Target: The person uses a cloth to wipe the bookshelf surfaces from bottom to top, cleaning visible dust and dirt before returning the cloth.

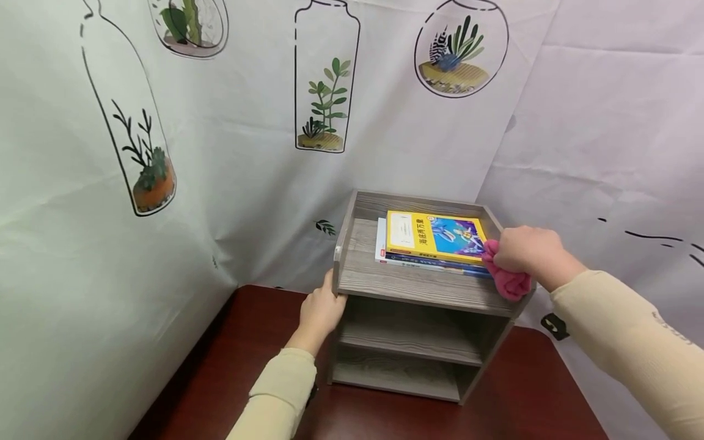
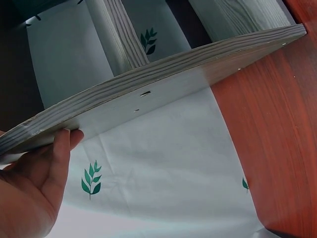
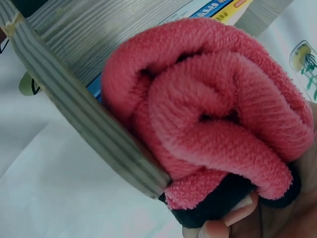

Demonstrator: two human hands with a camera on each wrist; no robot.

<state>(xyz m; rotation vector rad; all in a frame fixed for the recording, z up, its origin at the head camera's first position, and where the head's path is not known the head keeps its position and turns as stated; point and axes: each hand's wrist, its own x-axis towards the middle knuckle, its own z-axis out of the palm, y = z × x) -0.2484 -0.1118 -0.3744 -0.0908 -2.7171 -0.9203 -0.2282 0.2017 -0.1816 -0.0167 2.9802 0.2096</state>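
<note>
A small grey wood-grain desk shelf [image 1: 407,354] stands on the table. My left hand [image 1: 321,308] grips its left side panel near the top front; in the left wrist view the fingers [image 2: 60,156] lie against the panel's outer face. My right hand [image 1: 530,250] holds a bunched pink cloth [image 1: 510,282] at the top's right side. Up close, the folded cloth [image 3: 218,99] with dark edging touches the right panel's edge [image 3: 89,119]. Left of the cloth, a yellow book [image 1: 407,235] tops a small stack of books on the shelf's upper surface.
Beneath the shelf is a dark red wooden table [image 1: 275,324]. White fabric [image 1: 253,171] printed with plants in jars hangs behind and on both sides, close to the shelf. Raised rims border the shelf top at the back and sides.
</note>
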